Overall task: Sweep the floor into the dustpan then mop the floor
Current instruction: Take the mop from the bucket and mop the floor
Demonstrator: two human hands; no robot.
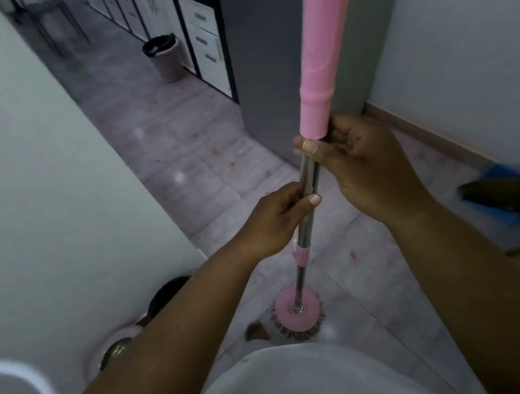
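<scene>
I hold a spin mop upright in front of me. Its pink grip [323,37] rises out of the top of the view, and a steel pole [308,173] runs down to the round pink mop head [298,311], which rests on the pale tiled floor [186,160]. My right hand [368,168] is closed around the pole just below the pink grip. My left hand [275,218] grips the steel pole lower down. Small pink specks lie scattered on the tiles.
A white wall [51,192] stands close on my left, a grey pillar [269,62] ahead. A lined waste bin [164,58] sits by drawers down the corridor. The pink mop bucket [113,347] is at my lower left. A blue dustpan [498,193] lies at the right.
</scene>
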